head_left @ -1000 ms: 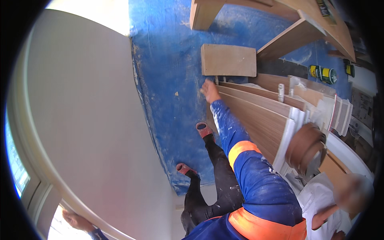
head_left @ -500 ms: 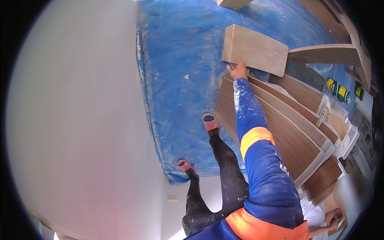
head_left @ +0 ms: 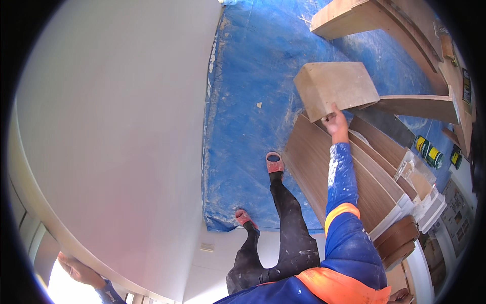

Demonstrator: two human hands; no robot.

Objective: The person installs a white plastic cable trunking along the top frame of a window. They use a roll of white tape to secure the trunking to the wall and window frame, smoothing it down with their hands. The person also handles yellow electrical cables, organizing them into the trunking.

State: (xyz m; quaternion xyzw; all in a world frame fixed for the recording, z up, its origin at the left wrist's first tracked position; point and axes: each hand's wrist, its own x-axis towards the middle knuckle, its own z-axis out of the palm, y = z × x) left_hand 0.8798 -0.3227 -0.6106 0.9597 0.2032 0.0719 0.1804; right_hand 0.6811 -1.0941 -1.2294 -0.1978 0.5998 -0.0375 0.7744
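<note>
My right hand [head_left: 337, 125] grips the near lower edge of a light-brown wooden box [head_left: 349, 83], thumb and fingers closed round the board. The box sits tilted above the blue sheet, with its top and left faces showing; its underside is hidden. Below my right forearm lie several long wood-grain panels [head_left: 324, 169], stacked and leaning. My left hand [head_left: 80, 270] is at the lower left, beside the curved rim of a large white surface [head_left: 116, 152]. Its fingers look stretched out with nothing visible in them.
A blue protective sheet [head_left: 248, 137] with pale dust covers the floor under my pink shoes. Curved wooden frame pieces [head_left: 349, 12] stand at the upper right. Green-and-yellow cans [head_left: 428, 151] lie at the right. Another person's hand [head_left: 401, 295] shows at the bottom right.
The box has turned and tipped in my right hand, showing more of its left face. My left hand has come into view at lower left. The whole view has shifted.
</note>
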